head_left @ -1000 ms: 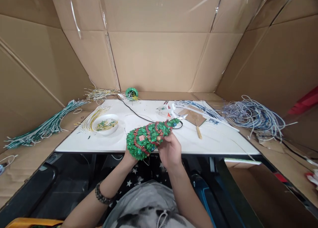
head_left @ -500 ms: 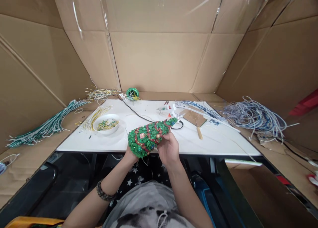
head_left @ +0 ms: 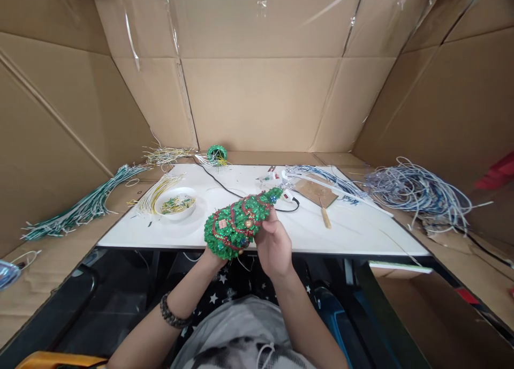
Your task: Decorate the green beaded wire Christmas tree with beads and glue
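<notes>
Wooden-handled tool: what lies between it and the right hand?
In the head view, only bare white tabletop shows between the right hand and the wooden-handled tool.

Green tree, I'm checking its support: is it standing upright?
No, the green tree tilts, left hand at its base, right hand nearer its tip.

Left forearm [head_left: 193,296] and right forearm [head_left: 302,310], seen from above, extending forward and converging toward the midline. Left hand [head_left: 214,255]: mostly hidden beyond the wrist. Right hand [head_left: 276,247]: in a grasping pose, thumb [head_left: 271,227] extended, fingers largely concealed.
</notes>
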Action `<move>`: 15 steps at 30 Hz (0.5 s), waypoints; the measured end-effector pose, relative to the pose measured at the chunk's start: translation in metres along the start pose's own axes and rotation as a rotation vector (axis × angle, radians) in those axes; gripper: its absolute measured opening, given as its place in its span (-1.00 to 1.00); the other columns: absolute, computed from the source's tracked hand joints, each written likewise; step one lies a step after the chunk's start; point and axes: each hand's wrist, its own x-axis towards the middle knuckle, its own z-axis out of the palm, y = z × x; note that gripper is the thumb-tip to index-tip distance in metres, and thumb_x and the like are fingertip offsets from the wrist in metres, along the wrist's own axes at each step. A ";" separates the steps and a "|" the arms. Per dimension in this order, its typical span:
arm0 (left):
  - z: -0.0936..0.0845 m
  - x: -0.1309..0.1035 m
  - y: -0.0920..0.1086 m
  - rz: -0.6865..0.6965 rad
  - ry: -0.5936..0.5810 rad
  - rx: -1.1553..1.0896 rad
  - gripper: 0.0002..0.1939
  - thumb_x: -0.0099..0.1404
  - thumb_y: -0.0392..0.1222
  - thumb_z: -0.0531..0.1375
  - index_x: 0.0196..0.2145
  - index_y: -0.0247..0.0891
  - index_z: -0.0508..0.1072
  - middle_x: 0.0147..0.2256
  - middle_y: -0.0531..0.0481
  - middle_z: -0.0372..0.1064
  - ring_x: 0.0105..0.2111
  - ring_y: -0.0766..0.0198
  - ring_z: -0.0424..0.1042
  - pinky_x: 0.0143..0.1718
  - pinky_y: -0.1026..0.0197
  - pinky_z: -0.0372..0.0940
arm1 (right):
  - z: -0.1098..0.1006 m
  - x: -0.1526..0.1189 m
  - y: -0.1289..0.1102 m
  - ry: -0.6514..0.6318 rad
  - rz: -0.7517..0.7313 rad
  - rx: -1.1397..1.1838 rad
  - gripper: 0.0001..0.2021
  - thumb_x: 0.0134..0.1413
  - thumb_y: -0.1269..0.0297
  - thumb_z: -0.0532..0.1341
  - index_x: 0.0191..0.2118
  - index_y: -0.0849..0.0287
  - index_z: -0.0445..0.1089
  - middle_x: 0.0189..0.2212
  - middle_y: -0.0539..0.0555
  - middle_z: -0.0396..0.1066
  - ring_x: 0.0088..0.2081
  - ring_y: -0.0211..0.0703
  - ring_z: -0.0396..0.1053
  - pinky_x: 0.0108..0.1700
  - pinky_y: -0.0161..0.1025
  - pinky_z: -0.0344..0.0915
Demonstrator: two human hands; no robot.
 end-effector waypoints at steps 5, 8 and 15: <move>-0.002 -0.001 -0.008 0.096 0.115 0.154 -0.71 0.20 -0.08 0.26 -0.12 -0.06 0.63 0.07 0.02 0.51 0.19 -0.03 0.37 0.31 -0.03 0.17 | 0.000 -0.003 0.007 0.007 -0.028 -0.045 -0.65 -0.13 0.24 0.19 -0.12 0.04 0.39 -0.14 -0.03 0.49 -0.08 -0.04 0.39 0.00 -0.12 0.31; -0.001 -0.002 -0.007 0.098 0.157 0.184 -0.70 0.23 -0.06 0.24 -0.10 -0.08 0.62 0.08 0.00 0.50 0.17 -0.05 0.38 0.29 -0.09 0.20 | -0.002 -0.002 0.010 0.005 -0.046 -0.066 -0.66 -0.14 0.25 0.19 -0.13 0.05 0.38 -0.19 -0.03 0.48 -0.12 -0.08 0.39 -0.03 -0.15 0.32; 0.001 0.000 0.000 0.134 0.069 0.248 -0.72 0.22 -0.07 0.24 -0.11 -0.01 0.62 0.06 0.02 0.51 0.14 -0.06 0.40 0.25 -0.16 0.26 | -0.009 0.001 0.018 0.011 -0.118 -0.138 -0.69 -0.01 0.27 0.15 -0.08 0.04 0.35 -0.16 -0.04 0.44 -0.15 -0.15 0.36 -0.06 -0.22 0.30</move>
